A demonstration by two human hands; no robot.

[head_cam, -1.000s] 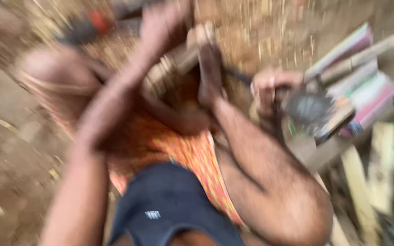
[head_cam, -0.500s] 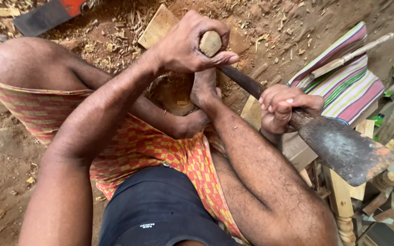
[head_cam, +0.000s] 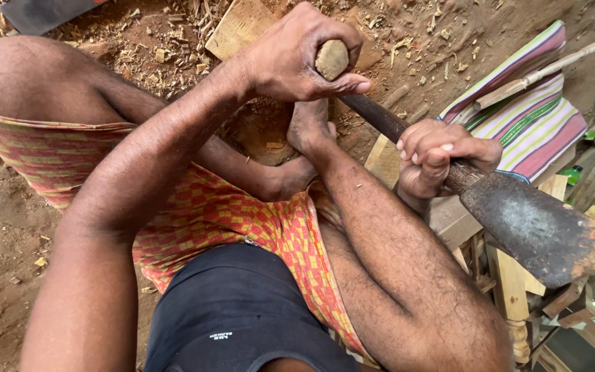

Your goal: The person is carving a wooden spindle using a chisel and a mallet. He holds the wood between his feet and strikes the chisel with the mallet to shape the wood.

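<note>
Looking down from the head onto a seated body. Nearest, a dark blue shirt (head_cam: 242, 317), then an orange-and-yellow checked cloth wrap (head_cam: 242, 213) across bent bare legs.

Just beyond, both hands on one tool: a long dark wooden handle ending in a broad, rusty iron blade (head_cam: 538, 231). Left hand (head_cam: 304, 58) closed over the pale, rounded butt of the handle, fingers (head_cam: 342, 86) clamped tight around it. Right hand (head_cam: 442, 155) lower along the shaft, just beside the blade, fingers curled shut on the wood. Blade out to the right, raised off the ground, above a clutter of pale turned wooden legs and offcuts (head_cam: 514, 303).

Against a second ago: blur gone, view steady. Against half a second ago: same two-handed grip, blade still out on the right, clear of the wood; in all likelihood a pause between strokes.

Between the hands, a bare foot (head_cam: 308, 127) pressed down over a hollow of reddish earth and chips.

Farther off, a flat pale wooden board (head_cam: 239, 27) on the chip-strewn dirt floor (head_cam: 8, 207). To the right, a folded striped cloth (head_cam: 525, 117) with a pale wooden stick (head_cam: 545, 69) on it, near the blade's side: crowded there. Open ground on the left.
</note>
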